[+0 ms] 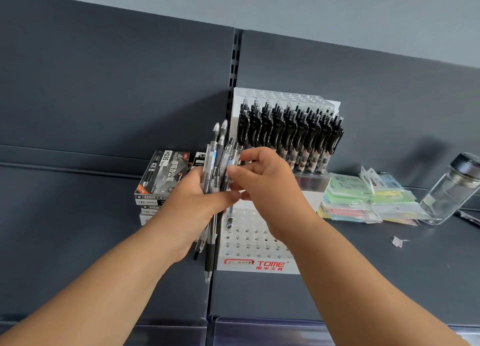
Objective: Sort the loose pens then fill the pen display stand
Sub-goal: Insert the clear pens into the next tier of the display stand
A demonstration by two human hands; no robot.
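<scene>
My left hand grips a bundle of loose pens, clear barrels with black grips, held upright in front of the stand's left side. My right hand pinches one pen of that bundle near its upper part. The white pen display stand, marked TOME, stands on the shelf behind my hands. Its back tiers hold rows of black pens. The front tier shows several open holes.
A stack of pen boxes lies left of the stand. Coloured packets are piled to its right, then a glass bottle and a paper scrap. The dark shelf ends at a front edge with price-strip holders.
</scene>
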